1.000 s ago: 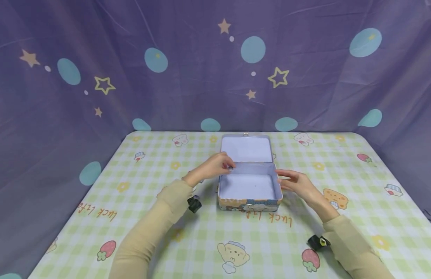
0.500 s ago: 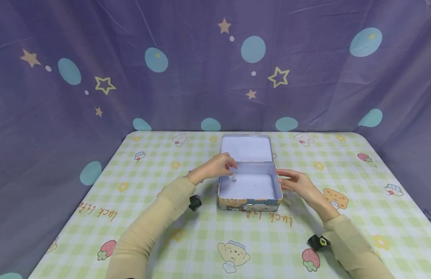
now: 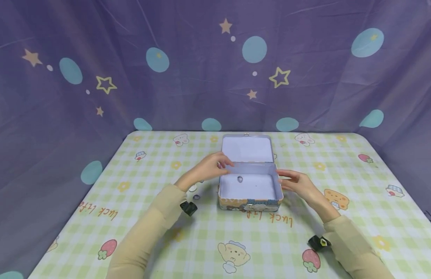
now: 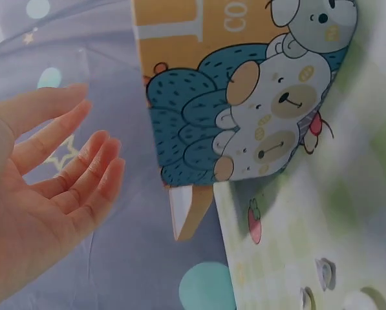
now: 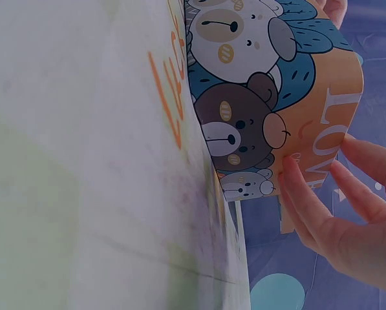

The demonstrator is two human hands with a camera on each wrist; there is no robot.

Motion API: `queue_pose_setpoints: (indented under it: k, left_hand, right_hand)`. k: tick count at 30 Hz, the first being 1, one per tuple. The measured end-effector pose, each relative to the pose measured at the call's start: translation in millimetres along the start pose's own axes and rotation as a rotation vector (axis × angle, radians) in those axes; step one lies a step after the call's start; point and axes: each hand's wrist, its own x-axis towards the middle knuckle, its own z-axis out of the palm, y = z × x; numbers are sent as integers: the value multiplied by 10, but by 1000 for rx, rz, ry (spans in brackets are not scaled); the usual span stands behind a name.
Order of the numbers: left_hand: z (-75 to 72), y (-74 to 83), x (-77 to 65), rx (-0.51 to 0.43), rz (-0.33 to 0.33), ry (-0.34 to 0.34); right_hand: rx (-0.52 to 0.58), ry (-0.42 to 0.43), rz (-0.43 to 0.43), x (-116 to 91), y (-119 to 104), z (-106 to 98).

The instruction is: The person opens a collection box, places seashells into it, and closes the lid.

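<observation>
An open tin box (image 3: 232,204), printed with cartoon animals, stands on the tablecloth with its pale lid (image 3: 246,148) folded back. A small, shiny, ring-like trinket (image 3: 240,179) lies on the floor of the box, toward its back left. My left hand (image 3: 211,166) hovers at the box's left rim, holding nothing; the left wrist view shows its fingers parted and gently bent. My right hand (image 3: 299,184) touches the right wall, with straight fingertips (image 5: 295,171) against the orange print near the rim.
Left of the box, beneath my left wrist, several small shiny pieces (image 3: 196,197) lie on the checked tablecloth (image 3: 232,228). A black wrist band (image 3: 189,208) shows by the left sleeve, another (image 3: 319,243) by the right. A purple curtain (image 3: 187,93) hangs behind the table.
The ring-like trinket has left my left fingers and come to lie in the box. My left hand has drawn back slightly leftward with its fingers spread. My right hand stays at the right wall.
</observation>
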Motion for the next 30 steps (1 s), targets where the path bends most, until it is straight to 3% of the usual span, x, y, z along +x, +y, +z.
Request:
queue_pose_setpoints:
  k: [7, 16, 30]
  left_hand:
    - [-84, -141, -104, -24, -9, 64]
    - [-195, -340, -247, -16, -44, 92]
    - [-295, -634, -463, -40, -193, 104]
  right_hand:
    - [-2, 8, 9, 4, 0, -6]
    - [11, 4, 16, 13, 7, 4]
    - [23, 0, 15, 12, 7, -2]
